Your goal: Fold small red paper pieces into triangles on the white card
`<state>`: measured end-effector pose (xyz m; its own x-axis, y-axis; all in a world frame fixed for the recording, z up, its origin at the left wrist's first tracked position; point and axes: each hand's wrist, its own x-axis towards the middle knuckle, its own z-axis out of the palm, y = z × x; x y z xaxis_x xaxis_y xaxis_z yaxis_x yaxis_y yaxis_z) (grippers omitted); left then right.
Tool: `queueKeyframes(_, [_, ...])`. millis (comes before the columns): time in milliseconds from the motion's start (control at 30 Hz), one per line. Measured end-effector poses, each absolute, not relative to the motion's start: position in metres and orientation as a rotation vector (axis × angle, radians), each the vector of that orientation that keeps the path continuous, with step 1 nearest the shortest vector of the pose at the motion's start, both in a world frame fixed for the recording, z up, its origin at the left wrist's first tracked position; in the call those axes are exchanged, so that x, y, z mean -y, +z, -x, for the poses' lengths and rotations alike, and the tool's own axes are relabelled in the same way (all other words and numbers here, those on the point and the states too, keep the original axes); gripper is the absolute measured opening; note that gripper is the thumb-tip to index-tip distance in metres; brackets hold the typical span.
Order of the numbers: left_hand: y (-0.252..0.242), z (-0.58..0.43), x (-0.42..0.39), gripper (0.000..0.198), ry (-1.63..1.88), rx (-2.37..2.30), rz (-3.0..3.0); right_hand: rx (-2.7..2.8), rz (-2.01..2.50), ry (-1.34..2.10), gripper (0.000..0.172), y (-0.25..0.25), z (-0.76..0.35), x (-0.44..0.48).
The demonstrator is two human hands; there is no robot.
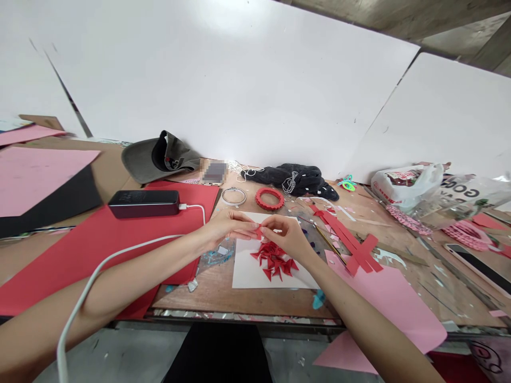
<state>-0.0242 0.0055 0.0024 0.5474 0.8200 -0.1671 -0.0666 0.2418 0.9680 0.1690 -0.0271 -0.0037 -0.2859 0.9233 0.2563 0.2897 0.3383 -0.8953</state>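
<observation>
My left hand (233, 225) and my right hand (286, 235) meet above a white sheet (244, 268), both closed in a pinch on one small red folded paper piece (259, 231). The fingers hide most of that piece. Just below them, a pile of red folded paper pieces (275, 261) with pointed ends lies on the sheet. Behind the hands rests a red ring (270, 190) with a ridged edge, and left of it a thin white ring (233, 190).
Red paper (159, 229) bearing a black power bank (144, 204) with a white cable spreads left. Red paper strips (347, 239), a brush (330, 243) and pink paper (393, 300) lie right. A grey cap (159, 157), dark cloth (293, 178) and plastic bags (411, 183) line the white wall.
</observation>
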Motion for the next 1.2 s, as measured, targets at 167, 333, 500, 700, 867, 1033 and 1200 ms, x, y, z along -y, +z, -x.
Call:
queueKeyframes(167, [0.001,0.024,-0.005,0.026,0.725,-0.750,-1.200,1.761,1.063,0.971,0.018,-0.002,-0.168,0.029])
queueKeyframes(333, [0.002,0.025,-0.004,0.033,0.724,-0.691,-1.172,1.729,1.054,0.997,0.017,0.000,-0.169,0.029])
queueKeyframes(500, [0.005,0.026,-0.004,0.032,0.701,-0.650,-1.147,1.719,1.024,1.020,0.017,-0.001,-0.170,0.028])
queueKeyframes(700, [0.005,0.027,-0.006,0.030,0.690,-0.651,-1.080,1.767,0.969,0.938,0.015,-0.003,-0.171,0.028])
queueKeyframes(867, [0.006,0.028,-0.007,0.031,0.669,-0.641,-1.076,1.693,0.932,1.040,0.017,-0.004,-0.171,0.027])
queueKeyframes(1033, [0.011,0.026,-0.006,0.030,0.745,-0.676,-1.314,1.604,0.900,1.211,0.020,-0.001,-0.171,0.028])
queueKeyframes(1200, [0.016,0.027,-0.005,0.033,0.727,-0.711,-1.406,1.602,0.925,1.262,0.023,0.000,-0.173,0.027])
